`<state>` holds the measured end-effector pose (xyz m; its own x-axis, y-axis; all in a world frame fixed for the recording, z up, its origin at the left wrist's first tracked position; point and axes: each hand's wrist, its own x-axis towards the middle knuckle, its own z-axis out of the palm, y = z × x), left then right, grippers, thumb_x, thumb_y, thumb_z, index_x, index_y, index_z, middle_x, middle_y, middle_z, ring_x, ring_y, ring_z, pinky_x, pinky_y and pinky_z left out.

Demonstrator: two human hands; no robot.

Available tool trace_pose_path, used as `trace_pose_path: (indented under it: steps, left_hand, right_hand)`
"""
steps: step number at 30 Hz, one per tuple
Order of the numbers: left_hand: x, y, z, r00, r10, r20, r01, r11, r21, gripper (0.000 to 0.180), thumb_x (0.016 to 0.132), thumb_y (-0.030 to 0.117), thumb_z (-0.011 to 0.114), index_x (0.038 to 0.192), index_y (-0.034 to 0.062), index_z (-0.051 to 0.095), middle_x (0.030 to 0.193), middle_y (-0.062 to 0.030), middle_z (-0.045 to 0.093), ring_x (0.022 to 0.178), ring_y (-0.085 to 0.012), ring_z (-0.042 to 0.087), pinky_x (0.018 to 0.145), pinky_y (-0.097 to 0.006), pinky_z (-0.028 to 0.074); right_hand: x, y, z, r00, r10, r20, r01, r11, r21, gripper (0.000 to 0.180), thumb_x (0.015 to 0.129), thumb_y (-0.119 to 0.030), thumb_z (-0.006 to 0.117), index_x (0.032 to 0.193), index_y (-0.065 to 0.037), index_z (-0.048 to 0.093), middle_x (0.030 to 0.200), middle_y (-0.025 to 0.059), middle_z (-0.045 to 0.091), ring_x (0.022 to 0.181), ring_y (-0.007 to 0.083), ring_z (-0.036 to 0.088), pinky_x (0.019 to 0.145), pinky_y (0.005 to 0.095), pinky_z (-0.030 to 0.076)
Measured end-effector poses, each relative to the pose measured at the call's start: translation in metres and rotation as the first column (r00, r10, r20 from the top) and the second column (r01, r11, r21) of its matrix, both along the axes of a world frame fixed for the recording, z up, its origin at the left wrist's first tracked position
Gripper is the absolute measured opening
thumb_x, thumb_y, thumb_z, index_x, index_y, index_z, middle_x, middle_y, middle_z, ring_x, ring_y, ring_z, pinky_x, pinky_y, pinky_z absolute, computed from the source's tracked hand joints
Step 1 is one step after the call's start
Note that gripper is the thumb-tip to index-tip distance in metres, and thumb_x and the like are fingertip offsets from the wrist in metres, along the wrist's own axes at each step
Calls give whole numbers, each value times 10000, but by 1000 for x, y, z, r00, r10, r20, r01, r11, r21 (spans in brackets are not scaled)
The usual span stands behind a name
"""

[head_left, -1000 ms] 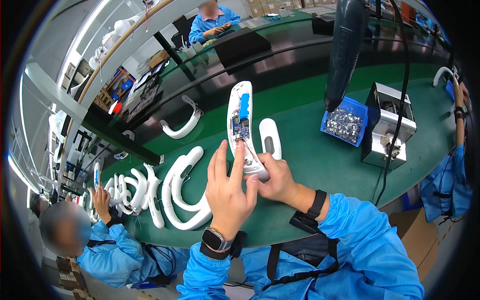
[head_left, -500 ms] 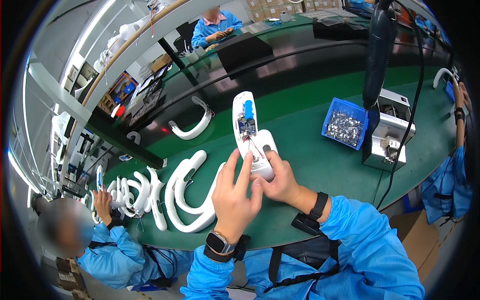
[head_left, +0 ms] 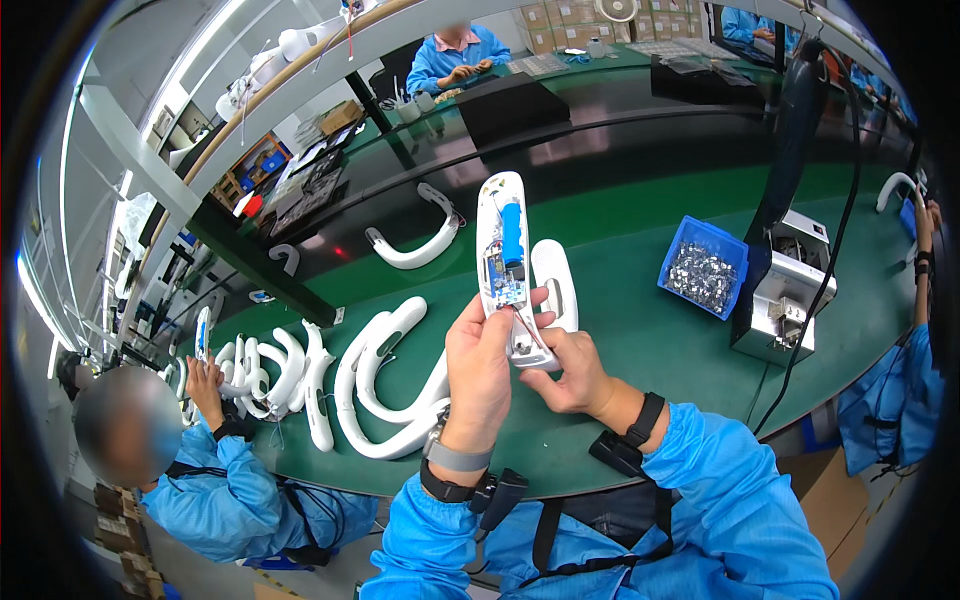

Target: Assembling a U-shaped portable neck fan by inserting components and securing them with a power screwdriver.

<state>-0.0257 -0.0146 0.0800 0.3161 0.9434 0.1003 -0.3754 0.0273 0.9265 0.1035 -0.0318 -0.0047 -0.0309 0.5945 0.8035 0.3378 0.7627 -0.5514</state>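
In front of me a white U-shaped plastic housing [head_left: 489, 222] is held up with one arm's inside exposed. A blue cylindrical battery [head_left: 512, 235] and a circuit board [head_left: 508, 288] sit in it, with thin wires below. My left hand [head_left: 478, 365] is closed around the lower part of this arm, thumb on the front near the wires. At the lower end, my right hand [head_left: 572, 378] grips the housing between thumb and fingers. The housing's other arm [head_left: 556, 275] shows behind, to the right. Its curved joining part is mostly hidden.
Several white U-shaped housings [head_left: 350, 400] lie on the green table [head_left: 620, 400] at left. A blue bin [head_left: 703, 268] of small metal parts stands right, beside a metal machine [head_left: 785, 300] with a hanging black cable. A co-worker [head_left: 230, 490] sits close at left.
My left hand has gone from fingers spread against the housing to closed around it, thumb in front. The housing has turned, showing its open arm more squarely. The whole view has shifted slightly.
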Motion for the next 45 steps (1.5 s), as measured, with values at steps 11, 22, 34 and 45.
trace_pose_path:
  steps: [11, 22, 34, 45]
  left_hand:
    - [22, 26, -42, 973, 185, 141, -201, 974, 104, 503, 996, 71, 512, 1473, -19, 383, 1348, -145, 562, 1221, -190, 552, 1005, -323, 461]
    - [36, 12, -86, 926, 218, -309, 13, 798, 603, 137, 861, 21, 581, 924, 20, 703, 811, -112, 688, 646, -248, 638, 612, -338, 498]
    - [32, 13, -96, 937, 96, -336, 113, 827, 551, 134, 876, 43, 559, 915, 29, 686, 781, -115, 675, 566, -226, 603, 542, -341, 464]
    - [40, 11, -101, 903, -41, -428, 195, 926, 323, 177, 897, 85, 544, 922, 20, 707, 632, -70, 653, 544, -133, 616, 524, -296, 470]
  right_hand:
    - [7, 30, 21, 936, -345, 63, 351, 921, -168, 319, 842, -79, 632, 1155, -21, 621, 936, 172, 675, 813, 371, 678, 682, 406, 542]
    - [88, 180, 7, 463, -658, 594, 778, 622, 82, 200, 729, 14, 660, 918, -42, 690, 873, 152, 672, 828, 354, 663, 775, 480, 519]
    - [74, 120, 37, 641, -521, 563, 660, 749, -60, 357, 803, 6, 562, 1135, -66, 673, 1023, 124, 682, 987, 352, 643, 881, 430, 499]
    - [113, -45, 44, 841, -504, 199, 541, 801, -258, 121, 898, 43, 538, 913, 37, 658, 862, 110, 669, 812, 194, 645, 766, 289, 490]
